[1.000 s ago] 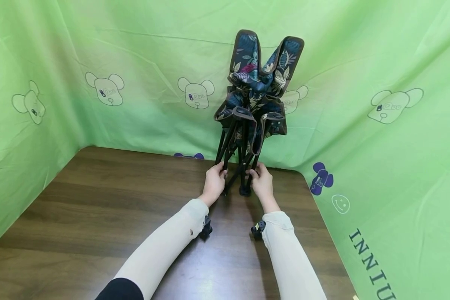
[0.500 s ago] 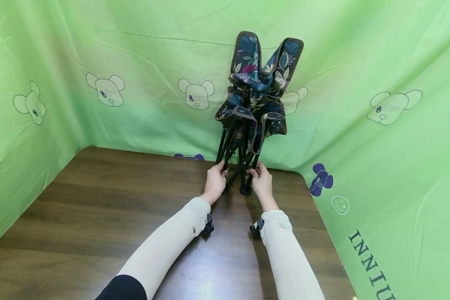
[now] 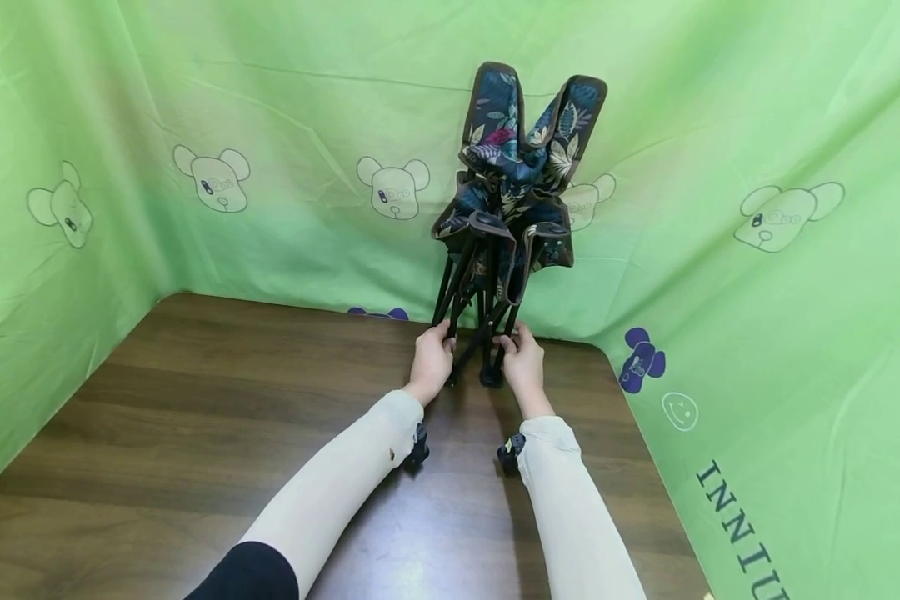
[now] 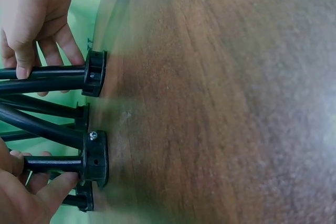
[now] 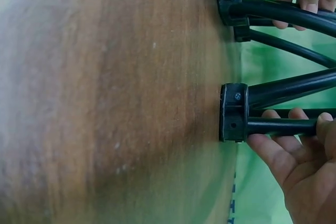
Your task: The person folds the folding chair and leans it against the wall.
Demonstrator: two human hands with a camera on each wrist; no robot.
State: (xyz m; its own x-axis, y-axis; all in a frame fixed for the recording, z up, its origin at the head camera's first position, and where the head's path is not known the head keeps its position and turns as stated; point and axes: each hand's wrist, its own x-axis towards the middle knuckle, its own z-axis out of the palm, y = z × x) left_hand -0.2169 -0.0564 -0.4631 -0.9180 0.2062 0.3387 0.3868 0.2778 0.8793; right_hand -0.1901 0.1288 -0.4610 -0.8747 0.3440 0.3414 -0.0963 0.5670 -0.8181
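A folding camp chair [image 3: 521,171] with dark blue floral fabric stands folded up at the back of the table, its thin black legs pointing down. My left hand [image 3: 429,365] holds a leg on the left side, low down. On the other side, my right hand [image 3: 525,367] grips another leg with thumb and fingers. Close up in the left wrist view, a black plastic foot [image 4: 95,158] stands just beyond my left fingers. The right wrist view has a similar foot [image 5: 233,111] beside my right fingers. Crossing tubes hide some of the rear legs.
The brown wooden table [image 3: 195,417] spreads out in front of the chair. Green curtain cloth [image 3: 292,100] with printed bear heads hangs behind and on both sides, close behind the chair. Small black devices [image 3: 512,452] sit at both wrists.
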